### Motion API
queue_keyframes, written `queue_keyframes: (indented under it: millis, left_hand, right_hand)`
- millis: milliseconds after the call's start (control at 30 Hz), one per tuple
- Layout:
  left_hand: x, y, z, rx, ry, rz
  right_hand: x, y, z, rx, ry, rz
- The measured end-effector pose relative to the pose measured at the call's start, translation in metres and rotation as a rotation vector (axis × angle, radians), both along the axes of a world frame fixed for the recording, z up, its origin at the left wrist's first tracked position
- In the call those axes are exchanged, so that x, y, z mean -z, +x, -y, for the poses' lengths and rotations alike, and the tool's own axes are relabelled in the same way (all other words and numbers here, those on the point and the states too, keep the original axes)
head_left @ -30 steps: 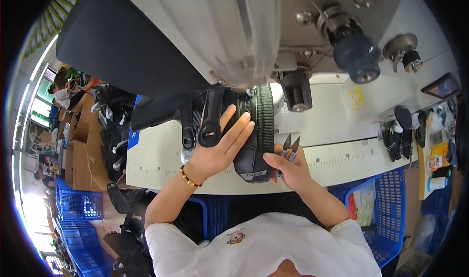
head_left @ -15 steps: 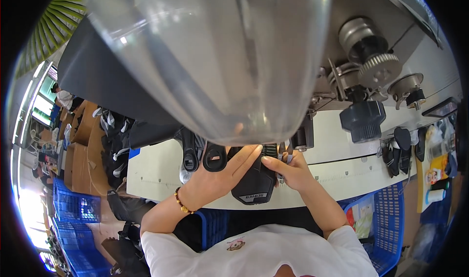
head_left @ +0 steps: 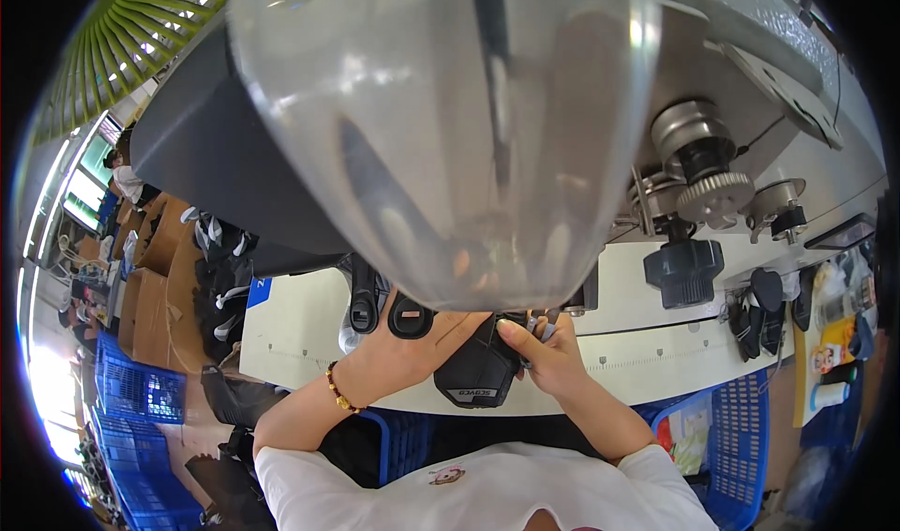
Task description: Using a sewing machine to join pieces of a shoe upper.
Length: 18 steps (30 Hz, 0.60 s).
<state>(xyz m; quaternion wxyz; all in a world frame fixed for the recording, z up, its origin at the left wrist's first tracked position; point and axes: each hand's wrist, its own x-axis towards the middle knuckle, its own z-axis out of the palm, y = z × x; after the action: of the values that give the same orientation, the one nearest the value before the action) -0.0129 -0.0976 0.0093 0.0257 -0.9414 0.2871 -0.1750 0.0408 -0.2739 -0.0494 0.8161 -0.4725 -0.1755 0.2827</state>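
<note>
While resting the left grip along the left side of a black piece, has the fingers straight and the thumb hidden, so cannot tell whether clasping or merely lying flat. Wears a beaded bracelet on the left wrist. Pinches the right edge of the black piece in the right grip, drawn narrow, with the thumb on top and the other fingers curled. Carries a small grey tool among those same fingers, mostly covered. Has the black piece at the near edge of the white table, between both grips, with a pale label on the near end and the far end hidden behind a clear plastic cover. Shows two black straps with slotted ends, side by side, just beside the left grip. Beyond the right grip, mounted on the machine, includes a dark ribbed knob. Farther out, takes in blue crates and cardboard boxes at left, and a white thread spool at right.
</note>
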Motion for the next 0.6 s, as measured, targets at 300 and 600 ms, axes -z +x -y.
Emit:
queue_keyframes:
  millis: [300,600]
  left_hand:
    - [-0.009,0.011,0.006,-0.009,-0.048,-0.044]
    - [-0.002,0.016,-0.001,0.018,-0.125,-0.040]
  right_hand:
    - [-0.002,0.009,-0.001,0.051,-0.027,-0.047]
    - [-0.013,0.015,-0.006,0.061,-0.106,0.024]
